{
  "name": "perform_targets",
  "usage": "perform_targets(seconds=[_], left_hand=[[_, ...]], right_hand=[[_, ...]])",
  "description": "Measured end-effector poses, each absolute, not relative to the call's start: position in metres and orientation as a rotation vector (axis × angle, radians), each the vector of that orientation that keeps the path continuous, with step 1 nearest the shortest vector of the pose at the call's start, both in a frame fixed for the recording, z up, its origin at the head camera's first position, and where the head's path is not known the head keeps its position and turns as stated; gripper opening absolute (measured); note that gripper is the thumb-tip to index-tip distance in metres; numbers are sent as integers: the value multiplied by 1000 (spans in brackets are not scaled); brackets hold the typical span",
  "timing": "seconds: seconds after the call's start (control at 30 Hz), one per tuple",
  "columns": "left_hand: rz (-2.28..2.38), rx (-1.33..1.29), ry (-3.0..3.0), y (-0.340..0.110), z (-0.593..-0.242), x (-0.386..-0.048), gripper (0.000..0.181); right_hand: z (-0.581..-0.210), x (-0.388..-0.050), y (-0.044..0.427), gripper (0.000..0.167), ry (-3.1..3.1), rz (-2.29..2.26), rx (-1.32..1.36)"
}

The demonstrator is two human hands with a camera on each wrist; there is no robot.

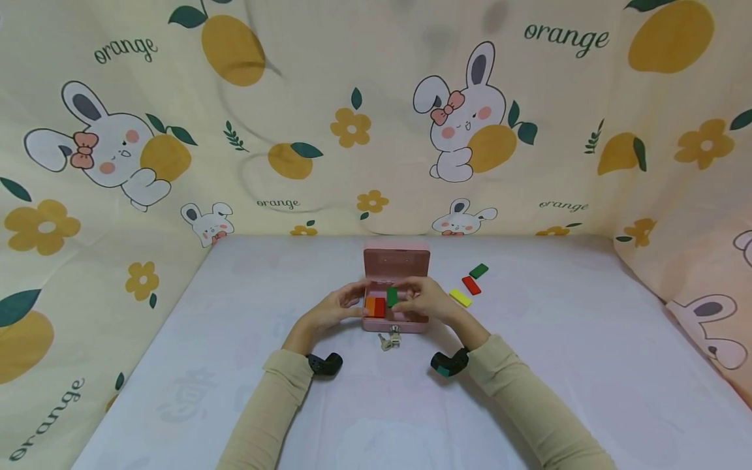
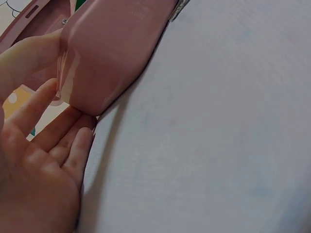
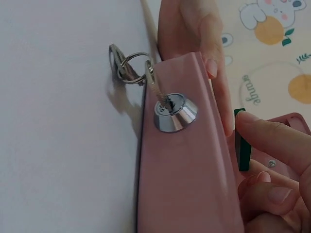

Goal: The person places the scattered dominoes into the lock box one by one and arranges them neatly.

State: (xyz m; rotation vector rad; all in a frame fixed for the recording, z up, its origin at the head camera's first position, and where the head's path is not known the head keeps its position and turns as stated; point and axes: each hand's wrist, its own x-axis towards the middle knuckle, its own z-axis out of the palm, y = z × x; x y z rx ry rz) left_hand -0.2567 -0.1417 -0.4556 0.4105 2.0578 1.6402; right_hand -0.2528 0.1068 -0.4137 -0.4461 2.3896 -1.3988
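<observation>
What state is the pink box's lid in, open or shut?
Open: the lid stands raised at the back of the box, and an orange block and a red block show inside.

"What's being held?"

"A green block [image 1: 392, 297] — pinched by the right hand [image 1: 431, 300], over the open pink box [image 1: 376, 325]. The left hand [image 1: 335, 307] touches its left side."

"Inside?"

"An orange block [image 1: 369, 307] and a red block [image 1: 380, 307], side by side."

"Outside?"

"Keys [image 1: 386, 343] in front — and rightward, on the table [image 1: 546, 281], a yellow block [image 1: 460, 298], second red block [image 1: 471, 285], second green block [image 1: 478, 271]."
</observation>
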Motion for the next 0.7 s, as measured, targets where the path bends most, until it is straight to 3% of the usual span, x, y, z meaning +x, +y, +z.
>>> perform_targets(seconds=[0.7], left_hand=[[1652,375,2043,-141,-455,-256,66]], right_hand=[[-416,-256,96,45,2544,-1216,-401]])
